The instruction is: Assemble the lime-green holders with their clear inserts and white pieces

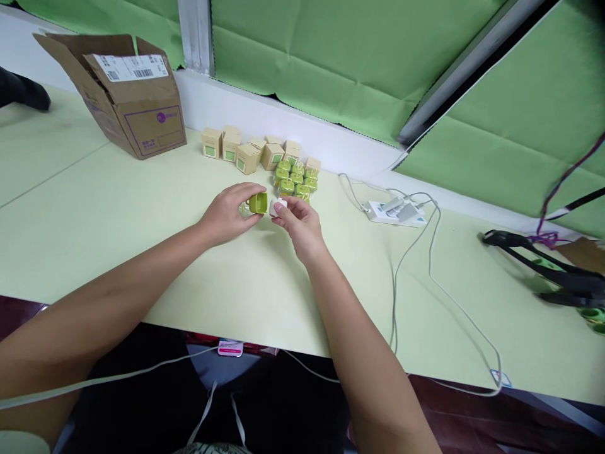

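Note:
My left hand holds a small green square cup tilted so that its hollow inside faces me and to the right. Close beside it, my right hand pinches a small white piece between thumb and fingers. The white piece is near the cup's rim; I cannot tell whether they touch. Just behind my hands stands a group of small green items with yellowish parts. Several small brown cardboard boxes with green windows stand behind and to the left of that group.
A large open cardboard box stands at the back left. To the right, a white power strip lies with plugs in it, and a pale cable runs to the table's front edge. A black object is at the far right.

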The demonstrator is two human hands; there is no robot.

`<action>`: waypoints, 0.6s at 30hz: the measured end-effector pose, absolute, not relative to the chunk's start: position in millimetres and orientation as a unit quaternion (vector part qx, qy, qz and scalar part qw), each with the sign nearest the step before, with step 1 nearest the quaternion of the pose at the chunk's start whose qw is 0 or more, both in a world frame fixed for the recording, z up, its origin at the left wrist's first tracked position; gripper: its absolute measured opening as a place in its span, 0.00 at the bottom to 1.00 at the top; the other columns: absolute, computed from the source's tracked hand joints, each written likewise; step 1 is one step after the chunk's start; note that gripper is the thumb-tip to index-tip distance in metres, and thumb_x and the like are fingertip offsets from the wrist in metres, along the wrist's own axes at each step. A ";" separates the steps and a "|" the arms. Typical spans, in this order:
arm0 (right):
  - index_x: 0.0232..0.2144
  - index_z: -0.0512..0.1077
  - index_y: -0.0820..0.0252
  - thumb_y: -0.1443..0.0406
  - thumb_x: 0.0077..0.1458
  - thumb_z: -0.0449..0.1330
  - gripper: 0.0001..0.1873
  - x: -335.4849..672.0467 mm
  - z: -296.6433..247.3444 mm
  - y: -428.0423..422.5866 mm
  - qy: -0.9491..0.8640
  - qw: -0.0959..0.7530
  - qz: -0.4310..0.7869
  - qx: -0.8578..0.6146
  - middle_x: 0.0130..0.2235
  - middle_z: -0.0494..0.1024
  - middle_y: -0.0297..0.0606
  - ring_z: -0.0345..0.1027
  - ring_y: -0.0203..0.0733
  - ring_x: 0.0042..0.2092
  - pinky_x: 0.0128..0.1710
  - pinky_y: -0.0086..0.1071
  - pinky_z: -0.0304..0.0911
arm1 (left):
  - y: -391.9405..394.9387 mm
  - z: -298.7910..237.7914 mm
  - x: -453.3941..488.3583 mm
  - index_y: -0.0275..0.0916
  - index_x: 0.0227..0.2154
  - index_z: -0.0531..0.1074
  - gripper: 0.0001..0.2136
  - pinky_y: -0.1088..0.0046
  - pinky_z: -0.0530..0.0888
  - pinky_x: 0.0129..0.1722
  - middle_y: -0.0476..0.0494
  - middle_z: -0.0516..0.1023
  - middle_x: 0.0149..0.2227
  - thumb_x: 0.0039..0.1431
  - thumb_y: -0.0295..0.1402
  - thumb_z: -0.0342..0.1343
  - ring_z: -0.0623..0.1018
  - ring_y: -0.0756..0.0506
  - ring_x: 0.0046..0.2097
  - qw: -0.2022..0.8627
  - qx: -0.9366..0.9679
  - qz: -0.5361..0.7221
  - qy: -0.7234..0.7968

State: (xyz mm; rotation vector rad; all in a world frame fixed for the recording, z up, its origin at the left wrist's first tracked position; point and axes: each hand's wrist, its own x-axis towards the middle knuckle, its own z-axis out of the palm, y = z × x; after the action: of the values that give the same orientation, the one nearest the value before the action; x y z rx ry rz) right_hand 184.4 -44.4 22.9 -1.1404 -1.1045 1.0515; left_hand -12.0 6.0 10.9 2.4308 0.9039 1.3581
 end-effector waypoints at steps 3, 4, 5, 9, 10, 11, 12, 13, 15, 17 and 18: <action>0.43 0.77 0.54 0.45 0.42 0.78 0.31 182.9 23.3 -45.8 -0.466 0.575 0.465 -0.486 0.45 0.83 0.36 0.78 0.41 0.47 0.46 0.36 0.78 | 2.4 11.0 -11.1 0.42 0.57 0.76 0.22 0.56 0.75 0.62 0.40 0.82 0.58 0.60 0.31 0.61 0.81 0.38 0.59 0.096 0.840 0.440 0.304; 0.43 0.77 0.54 0.45 0.42 0.78 0.31 182.7 23.2 -46.0 -0.466 0.572 0.466 -0.488 0.45 0.83 0.37 0.79 0.42 0.48 0.46 0.37 0.78 | 1.8 11.1 -11.0 0.42 0.57 0.76 0.22 0.56 0.75 0.62 0.40 0.83 0.58 0.60 0.31 0.60 0.81 0.38 0.59 0.093 0.843 0.434 0.303; 0.44 0.77 0.53 0.45 0.42 0.78 0.31 182.6 23.0 -46.0 -0.466 0.570 0.467 -0.490 0.45 0.84 0.37 0.79 0.42 0.48 0.46 0.37 0.78 | 1.5 11.1 -10.9 0.43 0.57 0.77 0.21 0.56 0.75 0.62 0.40 0.83 0.57 0.59 0.31 0.60 0.81 0.38 0.59 0.090 0.846 0.430 0.302; 0.43 0.78 0.54 0.46 0.39 0.79 0.32 181.7 21.4 -45.3 -0.462 0.574 0.471 -0.485 0.43 0.84 0.37 0.79 0.42 0.47 0.46 0.37 0.78 | 3.4 10.1 -11.7 0.43 0.57 0.77 0.22 0.56 0.74 0.62 0.40 0.82 0.58 0.59 0.31 0.60 0.80 0.38 0.60 0.077 0.855 0.418 0.298; 0.43 0.78 0.55 0.46 0.39 0.79 0.33 181.5 21.0 -45.1 -0.461 0.575 0.474 -0.483 0.43 0.85 0.37 0.79 0.42 0.46 0.45 0.37 0.78 | 4.2 9.6 -12.0 0.43 0.57 0.77 0.21 0.56 0.74 0.61 0.39 0.82 0.58 0.60 0.31 0.60 0.80 0.38 0.60 0.074 0.857 0.415 0.295; 0.43 0.78 0.55 0.46 0.38 0.79 0.33 181.2 20.7 -45.0 -0.460 0.575 0.477 -0.481 0.43 0.85 0.37 0.79 0.41 0.46 0.45 0.37 0.78 | 4.9 9.0 -12.2 0.43 0.57 0.77 0.21 0.56 0.75 0.61 0.39 0.82 0.58 0.60 0.31 0.60 0.80 0.38 0.59 0.070 0.859 0.415 0.291; 0.43 0.78 0.56 0.46 0.38 0.79 0.34 181.0 20.5 -44.9 -0.460 0.574 0.478 -0.480 0.43 0.85 0.37 0.79 0.41 0.46 0.45 0.37 0.78 | 5.5 8.4 -12.4 0.42 0.57 0.77 0.21 0.57 0.75 0.61 0.39 0.82 0.58 0.61 0.31 0.59 0.80 0.38 0.59 0.065 0.861 0.417 0.286; 0.43 0.78 0.56 0.46 0.38 0.79 0.34 180.9 20.5 -45.0 -0.462 0.573 0.477 -0.480 0.43 0.85 0.37 0.79 0.42 0.46 0.45 0.37 0.78 | 6.1 7.9 -12.6 0.42 0.58 0.77 0.21 0.57 0.75 0.60 0.39 0.82 0.58 0.62 0.31 0.59 0.80 0.38 0.59 0.060 0.861 0.420 0.280; 0.44 0.78 0.55 0.45 0.38 0.79 0.35 180.9 20.9 -45.4 -0.468 0.570 0.472 -0.483 0.44 0.85 0.38 0.79 0.43 0.47 0.46 0.38 0.78 | 6.7 7.1 -12.8 0.43 0.58 0.77 0.21 0.58 0.76 0.60 0.39 0.82 0.58 0.62 0.31 0.58 0.81 0.39 0.59 0.050 0.862 0.424 0.275; 0.44 0.77 0.55 0.44 0.38 0.79 0.35 180.8 21.7 -46.1 -0.473 0.569 0.470 -0.482 0.43 0.85 0.37 0.80 0.43 0.46 0.46 0.38 0.78 | 6.8 6.8 -12.9 0.44 0.58 0.77 0.21 0.58 0.76 0.60 0.39 0.81 0.58 0.63 0.30 0.58 0.81 0.39 0.58 0.041 0.863 0.424 0.272; 0.44 0.76 0.54 0.44 0.37 0.79 0.36 180.6 22.2 -46.4 -0.474 0.569 0.470 -0.481 0.42 0.85 0.37 0.80 0.42 0.45 0.46 0.38 0.78 | 6.9 6.9 -12.9 0.44 0.58 0.77 0.21 0.58 0.76 0.59 0.39 0.81 0.58 0.63 0.30 0.59 0.81 0.39 0.58 0.038 0.863 0.425 0.272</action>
State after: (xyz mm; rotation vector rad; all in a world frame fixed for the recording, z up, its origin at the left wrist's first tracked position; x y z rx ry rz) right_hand 180.6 -46.4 22.2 -1.1285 -1.1127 1.1044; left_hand -12.9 6.9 6.9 2.6465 0.8330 1.3030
